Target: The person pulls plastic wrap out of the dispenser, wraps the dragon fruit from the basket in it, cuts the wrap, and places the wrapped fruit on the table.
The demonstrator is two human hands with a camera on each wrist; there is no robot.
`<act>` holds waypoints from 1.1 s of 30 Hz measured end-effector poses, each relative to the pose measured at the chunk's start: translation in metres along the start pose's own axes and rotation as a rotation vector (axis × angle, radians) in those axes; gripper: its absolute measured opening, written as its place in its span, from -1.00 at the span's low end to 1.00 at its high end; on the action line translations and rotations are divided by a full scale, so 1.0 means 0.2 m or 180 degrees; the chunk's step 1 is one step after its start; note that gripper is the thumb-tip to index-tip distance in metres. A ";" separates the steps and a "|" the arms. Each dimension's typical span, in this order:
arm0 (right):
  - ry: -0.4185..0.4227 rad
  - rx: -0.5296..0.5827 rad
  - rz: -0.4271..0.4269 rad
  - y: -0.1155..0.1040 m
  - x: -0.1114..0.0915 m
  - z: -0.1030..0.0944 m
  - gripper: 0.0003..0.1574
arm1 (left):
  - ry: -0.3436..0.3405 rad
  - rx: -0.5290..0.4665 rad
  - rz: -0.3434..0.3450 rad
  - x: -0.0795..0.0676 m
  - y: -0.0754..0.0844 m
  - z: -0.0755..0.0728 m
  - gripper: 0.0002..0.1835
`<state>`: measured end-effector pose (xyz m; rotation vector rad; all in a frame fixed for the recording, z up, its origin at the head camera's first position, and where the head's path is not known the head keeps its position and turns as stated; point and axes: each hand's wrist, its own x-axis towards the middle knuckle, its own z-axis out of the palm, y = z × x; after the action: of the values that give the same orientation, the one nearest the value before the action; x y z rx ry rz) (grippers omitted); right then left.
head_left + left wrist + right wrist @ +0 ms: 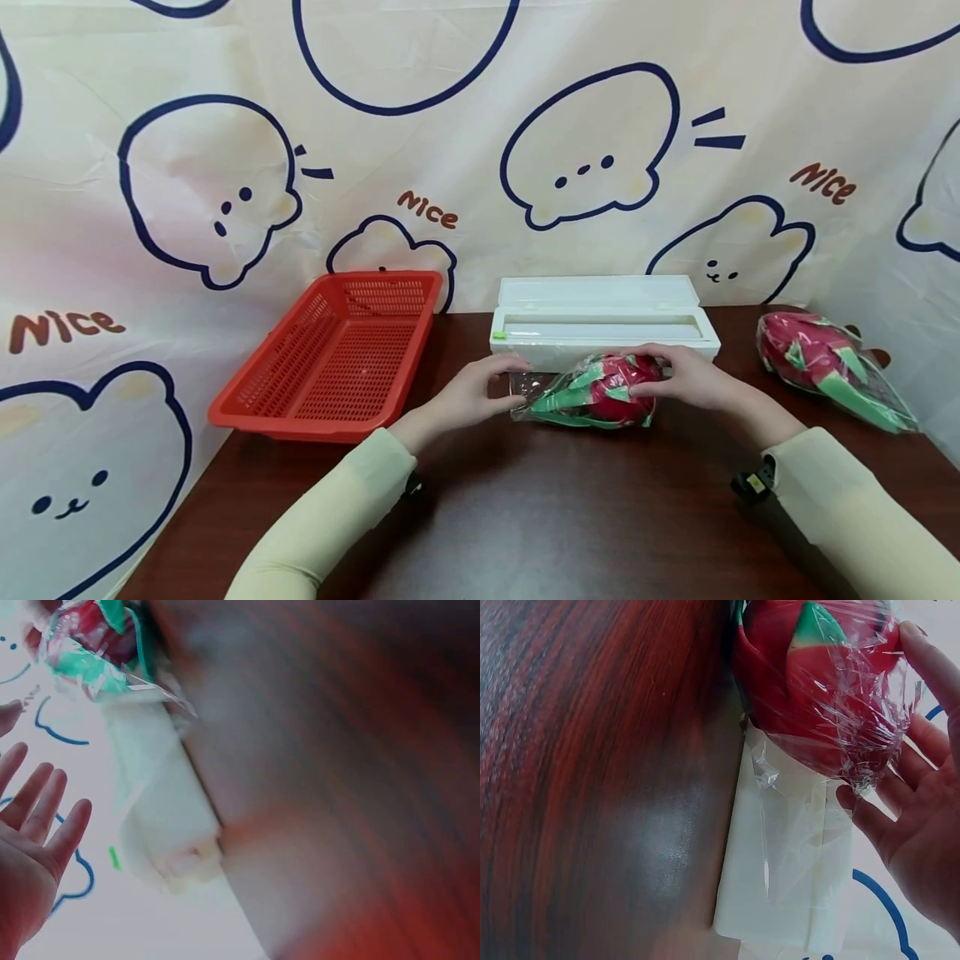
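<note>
A red dragon fruit with green scales point(615, 392), covered in clear plastic film, lies at the near side of a white cling film dispenser point(600, 292). My right hand point(690, 379) holds its right end between thumb and fingers, as the right wrist view also shows at the crumpled film. At the fruit's left end, my left hand point(476, 392) hovers by the loose film, its thumb and fingers apart. The left wrist view shows that hand point(34, 847) with fingers spread and nothing held. The dispenser's lid is raised, and film trails along it in the right wrist view.
To the left stands a red slotted plastic basket point(315, 432). A second film-wrapped dragon fruit point(810, 354) lies at the table's right side. Behind the dark wooden table point(570, 517) hangs a cartoon-printed cloth point(465, 167).
</note>
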<state>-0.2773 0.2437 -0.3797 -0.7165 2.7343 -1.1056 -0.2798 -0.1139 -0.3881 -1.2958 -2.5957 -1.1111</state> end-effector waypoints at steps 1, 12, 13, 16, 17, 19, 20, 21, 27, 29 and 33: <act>0.0001 0.0016 0.0006 0.00 0.00 0.00 -0.23 | -0.0011 0.0005 -0.0010 -0.01 -0.01 0.00 -0.52; 0.0031 0.0051 -0.0022 0.00 0.01 -0.01 -0.25 | -0.0680 0.0604 -0.0556 0.01 -0.06 0.05 -0.67; 0.0024 0.0043 -0.0027 0.00 0.01 -0.01 -0.25 | -0.0720 0.0651 -0.0587 0.02 -0.06 0.06 -0.71; 0.0005 0.0043 -0.0019 0.01 0.01 -0.01 -0.25 | -0.0783 0.0770 -0.0612 0.04 -0.07 0.08 -0.84; -0.0002 0.0036 -0.0019 0.01 0.01 -0.01 -0.25 | -0.0790 0.0797 -0.0600 0.04 -0.07 0.08 -0.88; -0.0018 0.0045 -0.0019 0.01 0.01 -0.01 -0.25 | -0.0763 0.0792 -0.0563 0.05 -0.08 0.08 -0.89; -0.0024 0.0052 -0.0011 0.01 0.01 -0.01 -0.25 | -0.0730 0.0768 -0.0533 0.06 -0.07 0.08 -0.89; -0.0028 0.0051 -0.0007 0.01 0.01 -0.01 -0.25 | -0.0683 0.0735 -0.0497 0.06 -0.07 0.07 -0.88; -0.0033 0.0027 0.0020 0.01 0.01 -0.02 -0.25 | -0.0404 0.0688 -0.0090 0.10 -0.05 0.07 -0.83; -0.0023 0.0021 0.0024 0.01 0.01 -0.02 -0.25 | -0.0388 0.0729 0.0032 0.12 -0.04 0.08 -0.80; -0.0027 0.0032 0.0007 0.01 0.02 -0.02 -0.25 | -0.0421 0.0577 0.0055 0.15 -0.04 0.11 -0.79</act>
<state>-0.2820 0.2456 -0.3787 -0.7152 2.7200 -1.1125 -0.2985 -0.0834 -0.3995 -1.3912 -2.6966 -0.7904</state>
